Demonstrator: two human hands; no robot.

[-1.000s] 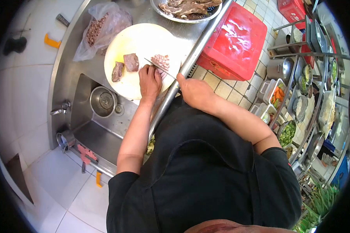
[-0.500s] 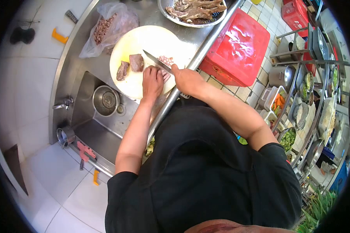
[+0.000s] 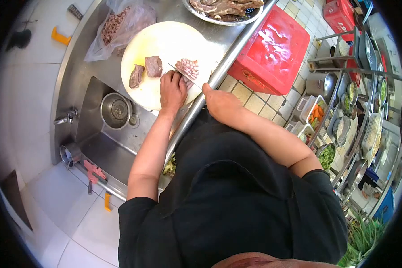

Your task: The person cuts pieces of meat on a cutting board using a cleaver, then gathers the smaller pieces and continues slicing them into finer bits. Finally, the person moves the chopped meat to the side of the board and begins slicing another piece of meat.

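Note:
My right hand (image 3: 222,105) is wrapped round the handle of a knife (image 3: 186,76), whose blade slants up and left over the round white cutting board (image 3: 165,35). Beside the blade, my left hand (image 3: 173,92) presses with bent fingers on sliced meat (image 3: 190,84), which it partly hides. A heap of small diced meat (image 3: 187,68) lies just beyond the blade. Two larger chunks sit left of it: a squarish meat piece (image 3: 153,66) and a narrower meat piece (image 3: 136,76).
A plastic bag of chopped meat (image 3: 115,27) lies behind the board, near a metal bowl of meat (image 3: 225,20). The sink (image 3: 103,145) holds a round pot (image 3: 116,110). A red crate (image 3: 272,49) stands right of the counter edge; racks with food containers are farther right.
The view has shifted slightly. The knife has moved back toward me, with its tip now nearer my left fingers, and more of the diced heap shows.

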